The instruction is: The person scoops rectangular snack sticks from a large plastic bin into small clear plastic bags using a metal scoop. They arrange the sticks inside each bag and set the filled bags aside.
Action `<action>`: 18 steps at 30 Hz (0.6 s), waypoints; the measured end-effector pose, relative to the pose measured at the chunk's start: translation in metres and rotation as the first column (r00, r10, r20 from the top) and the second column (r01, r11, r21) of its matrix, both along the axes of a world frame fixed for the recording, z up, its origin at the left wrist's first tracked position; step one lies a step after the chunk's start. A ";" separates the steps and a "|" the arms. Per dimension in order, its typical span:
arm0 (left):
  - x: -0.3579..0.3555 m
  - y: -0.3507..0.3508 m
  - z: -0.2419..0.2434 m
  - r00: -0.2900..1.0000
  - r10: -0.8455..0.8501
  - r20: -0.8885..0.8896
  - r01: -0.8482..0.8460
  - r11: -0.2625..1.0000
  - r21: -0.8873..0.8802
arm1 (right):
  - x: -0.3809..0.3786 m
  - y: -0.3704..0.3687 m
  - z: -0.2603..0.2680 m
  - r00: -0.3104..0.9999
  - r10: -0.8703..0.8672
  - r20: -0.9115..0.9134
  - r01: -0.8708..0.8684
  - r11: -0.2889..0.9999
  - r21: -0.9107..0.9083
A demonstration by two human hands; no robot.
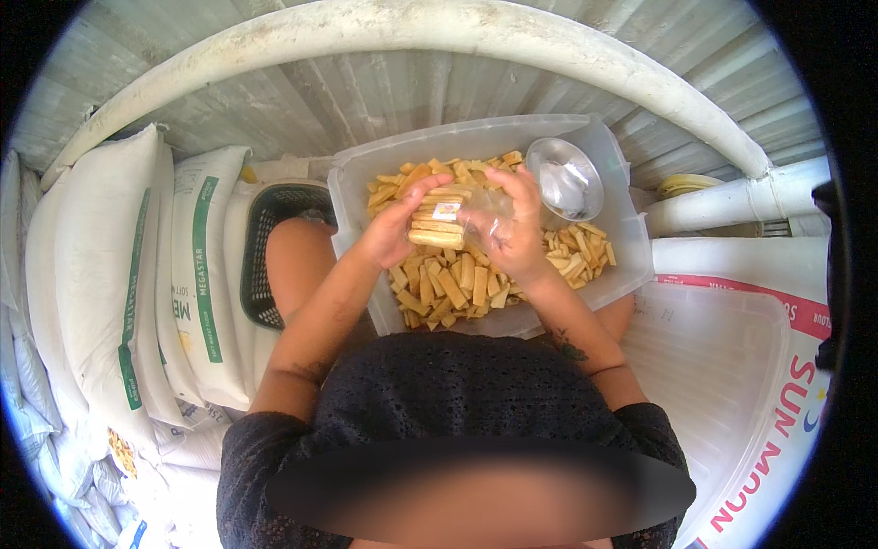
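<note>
A clear plastic bag [449, 218] holds a stack of pale yellow biscuit sticks and bears a small printed label. My left hand [399, 223] grips its filled end, thumb along the top edge. At the loose, unfilled end of the bag, my right hand [518, 223] has its fingers spread, with the clear film against the palm and fingers. Both hands are above a translucent plastic bin [480, 132] that lies across my lap. Many loose biscuit sticks [453, 285] fill much of the bin. In its far right corner rests a clear round bowl [566, 180] with whitish plastic inside.
Stacked white flour sacks [206, 274] stand at the left, beside a dark green plastic basket [264, 254]. A translucent lid [713, 370] lies on another sack [789, 412] at the right. Beyond the bin, a thick white pipe [439, 27] runs before a corrugated wall [384, 89].
</note>
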State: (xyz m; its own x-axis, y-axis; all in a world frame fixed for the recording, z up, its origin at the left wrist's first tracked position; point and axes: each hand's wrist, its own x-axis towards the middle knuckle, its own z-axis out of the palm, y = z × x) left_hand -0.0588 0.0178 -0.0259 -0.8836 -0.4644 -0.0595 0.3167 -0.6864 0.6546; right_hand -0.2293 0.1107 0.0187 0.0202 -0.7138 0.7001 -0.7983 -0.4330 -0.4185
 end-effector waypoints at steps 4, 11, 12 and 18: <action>0.001 0.000 0.005 0.986 0.109 0.129 -0.078 0.971 -0.224 | 0.004 -0.007 0.005 0.974 0.161 0.158 -0.189 0.965 0.179; 0.041 0.018 0.067 0.686 0.727 0.022 0.018 0.014 -1.000 | 0.049 -0.036 0.037 0.952 0.291 0.095 -0.289 0.957 -0.032; 0.047 0.020 0.074 0.605 0.791 0.089 0.025 0.093 -0.995 | 0.060 -0.043 0.042 0.923 0.366 0.117 -0.360 0.931 -0.068; 0.139 -0.008 0.082 0.110 0.994 0.017 -0.053 0.023 -0.998 | 0.103 -0.063 0.058 0.909 0.417 0.018 -0.417 0.909 -0.019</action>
